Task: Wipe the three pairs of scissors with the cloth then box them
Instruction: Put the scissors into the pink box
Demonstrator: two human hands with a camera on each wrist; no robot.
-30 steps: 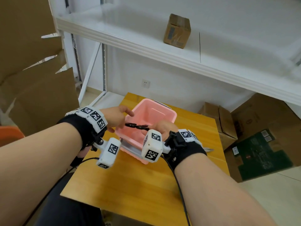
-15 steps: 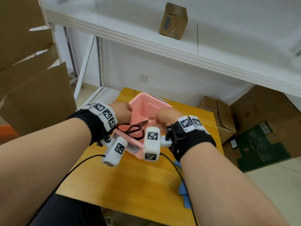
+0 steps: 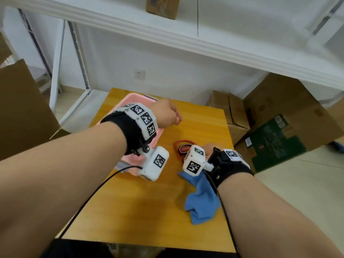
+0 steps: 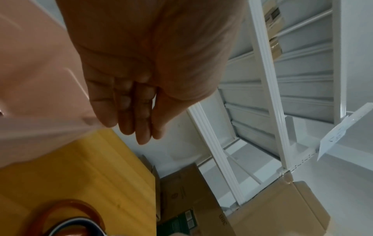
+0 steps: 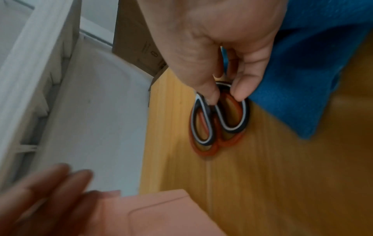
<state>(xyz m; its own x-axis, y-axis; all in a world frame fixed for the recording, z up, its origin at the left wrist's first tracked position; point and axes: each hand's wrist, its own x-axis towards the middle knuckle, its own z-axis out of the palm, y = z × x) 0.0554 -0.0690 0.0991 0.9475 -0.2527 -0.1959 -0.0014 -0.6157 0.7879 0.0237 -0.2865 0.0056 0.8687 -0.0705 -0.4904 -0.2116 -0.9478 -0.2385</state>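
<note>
Both hands have left the pink box; from the head view, my right hand sits by the blue cloth. Left wrist: my left hand hangs relaxed, empty. Right wrist: my fingers pinch the black-handled scissors lying atop the orange-handled scissors on the table.

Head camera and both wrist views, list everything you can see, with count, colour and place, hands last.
Rectangular plastic box: one, pink, left on the table, under the left forearm.
Dark-handled scissors: one pair, dark with white trim, lying atop the orange pair.
Orange-handled scissors: one pair, on the table right of the box.
Soft cloth: one, blue, near-right on the table.
Wooden table: one, yellow.
Cardboard cartons: several, brown, on the floor at right.
Small carton: one, brown, on the white shelf.
Left hand: open, above the box.
Right hand: pinching the dark handles.
</note>
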